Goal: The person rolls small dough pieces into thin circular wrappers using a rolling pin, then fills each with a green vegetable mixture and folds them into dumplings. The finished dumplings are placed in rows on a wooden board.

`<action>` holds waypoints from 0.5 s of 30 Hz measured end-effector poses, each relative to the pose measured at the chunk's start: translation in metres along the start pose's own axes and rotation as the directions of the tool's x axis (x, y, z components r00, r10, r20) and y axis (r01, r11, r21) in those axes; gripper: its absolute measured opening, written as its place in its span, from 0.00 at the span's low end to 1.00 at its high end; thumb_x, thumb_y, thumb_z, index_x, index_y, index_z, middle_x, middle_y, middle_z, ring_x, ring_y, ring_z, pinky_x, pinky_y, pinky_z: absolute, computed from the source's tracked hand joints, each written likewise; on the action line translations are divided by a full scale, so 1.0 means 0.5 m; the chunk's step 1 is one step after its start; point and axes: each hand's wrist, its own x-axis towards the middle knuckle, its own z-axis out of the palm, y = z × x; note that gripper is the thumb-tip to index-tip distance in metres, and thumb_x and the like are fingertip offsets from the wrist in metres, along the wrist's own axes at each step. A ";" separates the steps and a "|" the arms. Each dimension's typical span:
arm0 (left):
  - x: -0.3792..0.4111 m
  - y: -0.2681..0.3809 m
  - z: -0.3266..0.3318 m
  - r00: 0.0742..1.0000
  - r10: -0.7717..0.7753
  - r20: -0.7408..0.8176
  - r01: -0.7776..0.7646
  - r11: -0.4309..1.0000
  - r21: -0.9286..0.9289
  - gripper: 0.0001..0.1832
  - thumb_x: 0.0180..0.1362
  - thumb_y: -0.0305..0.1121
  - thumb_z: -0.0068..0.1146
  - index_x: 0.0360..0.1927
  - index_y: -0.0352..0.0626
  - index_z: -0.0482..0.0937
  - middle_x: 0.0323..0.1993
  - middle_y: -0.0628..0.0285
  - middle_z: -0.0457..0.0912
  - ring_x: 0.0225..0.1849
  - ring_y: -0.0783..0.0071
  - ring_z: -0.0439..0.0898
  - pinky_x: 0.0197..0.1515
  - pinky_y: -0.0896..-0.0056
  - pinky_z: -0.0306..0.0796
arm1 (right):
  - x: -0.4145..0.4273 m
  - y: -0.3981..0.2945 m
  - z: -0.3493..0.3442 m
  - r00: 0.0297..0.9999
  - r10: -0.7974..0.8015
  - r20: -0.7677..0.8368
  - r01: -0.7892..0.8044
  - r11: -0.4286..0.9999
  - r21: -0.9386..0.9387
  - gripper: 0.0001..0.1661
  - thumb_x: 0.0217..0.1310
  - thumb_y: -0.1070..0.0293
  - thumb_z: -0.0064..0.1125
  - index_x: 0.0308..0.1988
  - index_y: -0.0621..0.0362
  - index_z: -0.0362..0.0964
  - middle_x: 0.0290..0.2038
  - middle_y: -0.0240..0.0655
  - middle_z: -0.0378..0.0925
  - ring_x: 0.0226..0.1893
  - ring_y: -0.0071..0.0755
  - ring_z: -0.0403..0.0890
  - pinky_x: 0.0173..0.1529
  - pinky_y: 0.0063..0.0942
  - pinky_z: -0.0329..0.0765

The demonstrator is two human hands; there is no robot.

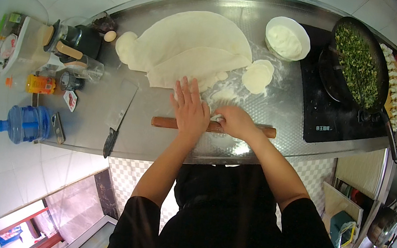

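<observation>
My left hand [190, 109] lies with spread fingers over the left half of a wooden rolling pin [165, 122]. Beside it, my right hand [237, 122] is curled over the pin, pinching the edge of a small pale piece of dough [217, 117] between the hands. A large folded sheet of dough [201, 34] covers the steel counter beyond them, with a dough lump [125, 47] at its left end. Small round dough wrappers [257, 78] lie on floured steel to the right, below a white bowl of flour [285, 42].
A knife [117, 122] lies left of my hands. A pan of chopped green filling [357, 68] rests over the black cooktop [312, 115]; filled dumplings on a board [395, 92] are behind it. An egg [110, 36], a phone [58, 127] and a blue water jug [29, 125] stand or lie left.
</observation>
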 end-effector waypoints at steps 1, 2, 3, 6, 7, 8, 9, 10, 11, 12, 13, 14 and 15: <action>0.002 -0.004 0.004 1.000 0.002 -0.011 -0.002 1.000 -0.025 0.38 0.56 0.36 0.50 0.72 0.37 0.58 0.75 0.41 0.52 0.76 0.40 0.48 0.70 0.33 0.47 | -0.005 -0.019 -0.001 0.994 0.097 -0.043 -0.098 0.995 -0.019 0.14 0.51 0.75 0.59 0.41 0.55 0.80 0.37 0.45 0.82 0.41 0.54 0.81 0.47 0.49 0.77; 0.004 -0.008 0.009 1.000 0.004 -0.022 -0.005 0.999 -0.049 0.38 0.56 0.36 0.50 0.72 0.37 0.58 0.75 0.41 0.52 0.76 0.40 0.49 0.70 0.33 0.47 | -0.018 -0.044 0.000 0.978 0.191 -0.087 -0.194 0.980 -0.034 0.14 0.51 0.75 0.59 0.41 0.55 0.80 0.37 0.45 0.82 0.42 0.54 0.81 0.47 0.48 0.77; -0.018 -0.011 0.013 0.999 0.011 0.031 -0.009 0.999 -0.037 0.38 0.56 0.35 0.49 0.72 0.37 0.58 0.75 0.41 0.52 0.76 0.40 0.49 0.70 0.33 0.47 | -0.025 -0.054 -0.005 0.947 0.289 -0.139 -0.297 0.954 -0.040 0.14 0.51 0.75 0.59 0.41 0.55 0.80 0.37 0.45 0.82 0.42 0.54 0.81 0.47 0.48 0.77; -0.121 -0.016 -0.005 0.982 0.023 0.186 -0.027 0.999 0.024 0.39 0.56 0.35 0.49 0.73 0.38 0.57 0.75 0.41 0.52 0.75 0.39 0.50 0.70 0.33 0.48 | -0.023 -0.031 0.011 0.947 0.315 -0.058 -0.320 0.938 -0.133 0.16 0.51 0.75 0.59 0.42 0.55 0.80 0.38 0.45 0.82 0.42 0.53 0.82 0.47 0.48 0.77; -0.135 -0.012 -0.018 0.974 0.020 0.228 -0.033 0.998 0.050 0.39 0.57 0.35 0.49 0.73 0.38 0.56 0.75 0.41 0.52 0.75 0.39 0.50 0.70 0.33 0.48 | -0.018 -0.018 0.016 0.975 0.221 -0.026 -0.222 0.964 -0.149 0.16 0.51 0.74 0.59 0.43 0.54 0.80 0.38 0.44 0.82 0.42 0.53 0.82 0.47 0.48 0.77; -0.141 -0.010 -0.025 0.963 0.017 0.270 -0.039 0.996 0.077 0.39 0.57 0.35 0.49 0.73 0.38 0.56 0.75 0.41 0.52 0.75 0.39 0.51 0.70 0.33 0.48 | -0.007 0.001 0.014 0.992 0.126 0.008 -0.123 0.979 -0.160 0.16 0.51 0.74 0.60 0.43 0.54 0.80 0.38 0.44 0.82 0.42 0.52 0.82 0.47 0.48 0.77; -0.136 -0.012 -0.024 0.971 0.019 0.240 -0.042 0.995 0.091 0.39 0.57 0.36 0.49 0.73 0.37 0.56 0.75 0.41 0.52 0.75 0.39 0.51 0.70 0.33 0.48 | 0.001 0.012 0.013 0.999 0.025 0.047 -0.016 0.985 -0.173 0.15 0.51 0.74 0.60 0.43 0.54 0.80 0.38 0.44 0.82 0.42 0.52 0.82 0.47 0.48 0.77; -0.111 -0.011 -0.018 0.980 0.018 0.200 -0.039 0.994 0.104 0.39 0.57 0.36 0.49 0.73 0.37 0.56 0.75 0.41 0.52 0.75 0.38 0.51 0.70 0.33 0.48 | 0.009 0.020 0.011 0.997 -0.032 0.076 0.043 0.988 -0.151 0.15 0.51 0.74 0.60 0.43 0.54 0.80 0.38 0.44 0.83 0.42 0.52 0.82 0.47 0.47 0.77; -0.084 -0.010 -0.011 0.987 0.017 0.160 -0.036 0.992 0.117 0.39 0.57 0.36 0.49 0.73 0.37 0.56 0.75 0.41 0.52 0.75 0.38 0.51 0.70 0.33 0.48 | 0.016 0.027 0.011 0.991 -0.088 0.103 0.100 0.987 -0.127 0.15 0.51 0.73 0.61 0.43 0.54 0.80 0.39 0.44 0.83 0.43 0.52 0.82 0.47 0.47 0.77; -0.054 -0.010 0.000 0.994 0.011 0.109 -0.019 0.997 0.076 0.39 0.58 0.36 0.49 0.73 0.37 0.56 0.75 0.41 0.52 0.75 0.38 0.50 0.70 0.33 0.48 | 0.017 0.030 0.012 0.981 -0.141 0.133 0.155 0.982 -0.103 0.15 0.51 0.73 0.61 0.43 0.54 0.80 0.39 0.44 0.83 0.43 0.52 0.82 0.47 0.47 0.77; -0.017 -0.010 0.011 0.998 0.004 0.057 -0.006 0.999 0.034 0.39 0.58 0.37 0.50 0.73 0.37 0.56 0.75 0.41 0.52 0.75 0.38 0.50 0.70 0.33 0.48 | 0.016 0.022 0.009 0.992 -0.089 0.089 0.095 0.993 -0.070 0.15 0.51 0.73 0.61 0.43 0.54 0.81 0.39 0.45 0.83 0.43 0.52 0.82 0.47 0.46 0.78; 0.000 -0.011 0.016 1.000 -0.004 0.005 0.004 1.000 -0.008 0.39 0.58 0.37 0.50 0.73 0.36 0.56 0.75 0.41 0.52 0.75 0.38 0.50 0.70 0.32 0.48 | 0.012 0.011 0.009 0.998 -0.034 0.046 0.036 0.999 -0.034 0.15 0.51 0.73 0.61 0.42 0.54 0.81 0.39 0.45 0.83 0.43 0.52 0.82 0.47 0.46 0.78; 0.000 -0.013 0.017 1.000 -0.007 -0.001 0.007 0.999 -0.035 0.38 0.58 0.37 0.50 0.73 0.36 0.56 0.75 0.41 0.52 0.75 0.38 0.49 0.70 0.32 0.48 | 0.009 -0.002 0.006 1.000 0.022 0.001 -0.022 1.000 0.007 0.15 0.51 0.73 0.61 0.42 0.54 0.81 0.39 0.46 0.83 0.43 0.52 0.82 0.47 0.46 0.78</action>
